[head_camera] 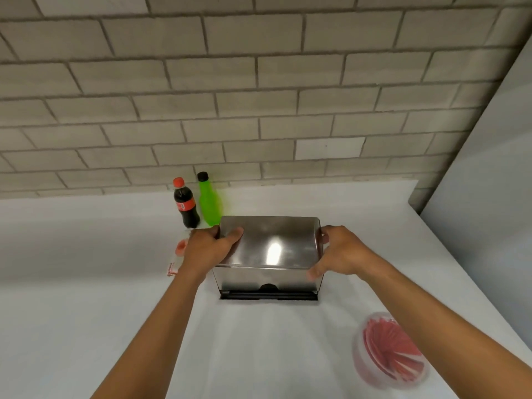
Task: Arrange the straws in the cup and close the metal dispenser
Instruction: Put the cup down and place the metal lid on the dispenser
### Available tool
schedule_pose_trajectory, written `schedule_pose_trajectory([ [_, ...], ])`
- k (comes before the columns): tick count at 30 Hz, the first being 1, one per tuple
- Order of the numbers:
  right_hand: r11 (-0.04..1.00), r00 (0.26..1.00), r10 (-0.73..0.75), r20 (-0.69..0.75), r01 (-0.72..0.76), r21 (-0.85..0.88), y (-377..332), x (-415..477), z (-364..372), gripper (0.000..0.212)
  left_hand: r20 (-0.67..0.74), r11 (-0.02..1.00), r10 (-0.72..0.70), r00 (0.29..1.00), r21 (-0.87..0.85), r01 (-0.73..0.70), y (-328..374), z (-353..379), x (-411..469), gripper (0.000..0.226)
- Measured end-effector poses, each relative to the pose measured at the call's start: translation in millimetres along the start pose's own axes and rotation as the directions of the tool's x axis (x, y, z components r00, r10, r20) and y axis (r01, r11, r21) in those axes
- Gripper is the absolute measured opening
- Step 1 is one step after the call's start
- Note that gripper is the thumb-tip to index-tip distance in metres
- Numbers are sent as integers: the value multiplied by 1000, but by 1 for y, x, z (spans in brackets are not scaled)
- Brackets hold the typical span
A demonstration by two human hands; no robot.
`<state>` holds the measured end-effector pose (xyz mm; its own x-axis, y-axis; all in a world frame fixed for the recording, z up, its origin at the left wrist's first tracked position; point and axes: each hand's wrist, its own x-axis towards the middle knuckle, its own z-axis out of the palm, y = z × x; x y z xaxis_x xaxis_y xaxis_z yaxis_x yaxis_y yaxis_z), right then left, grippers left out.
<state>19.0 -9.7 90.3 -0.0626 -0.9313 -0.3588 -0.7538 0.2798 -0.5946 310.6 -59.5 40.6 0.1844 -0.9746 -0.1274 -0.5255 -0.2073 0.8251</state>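
The metal dispenser [269, 249] is a shiny steel box standing on the white counter [86, 269], its lid down over the body and a dark slot along its front base. My left hand [208, 250] grips the lid's left end, thumb on top. My right hand [339, 251] holds the right end, fingers around the corner. At the lower right a clear plastic cup [390, 351] stands packed with red straws [388, 347].
A cola bottle [185, 204] and a green bottle [210, 201] stand behind the dispenser by the brick wall [259, 96]. A red-and-white wrapper [178, 257] lies left of my left hand. A grey wall [489, 197] borders the counter on the right.
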Motion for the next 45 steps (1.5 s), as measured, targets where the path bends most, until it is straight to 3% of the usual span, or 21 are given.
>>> schedule_pose_trajectory([
  [4,1000,1000,8,-23,-8,-4,0,8,0,74,13,993,10,1000,113,-11,4,-3,9,62],
  [8,999,1000,20,-12,-21,-33,1,15,-2,76,6,961,59,998,272,-58,12,-4,12,61],
  [16,999,999,45,24,-44,-27,6,22,-5,84,33,922,51,998,382,-60,14,-6,14,68],
  [23,999,997,48,67,-48,-10,9,25,-6,87,25,925,63,998,373,-67,6,0,15,70],
  [29,999,996,39,80,-41,18,16,22,-7,114,-40,910,116,992,406,-90,7,4,-1,72],
  [32,997,996,31,89,-37,68,23,16,-14,123,-134,882,309,942,411,-230,17,9,-18,81],
  [36,993,999,-16,47,10,116,40,2,-30,106,-131,819,563,816,219,-530,42,25,-51,66],
  [41,991,997,-53,48,47,124,82,-35,-42,90,51,684,726,686,59,-727,57,68,-97,59],
  [45,991,999,2,44,-8,131,127,-70,-38,98,355,703,684,637,-89,-706,43,108,-124,70],
])
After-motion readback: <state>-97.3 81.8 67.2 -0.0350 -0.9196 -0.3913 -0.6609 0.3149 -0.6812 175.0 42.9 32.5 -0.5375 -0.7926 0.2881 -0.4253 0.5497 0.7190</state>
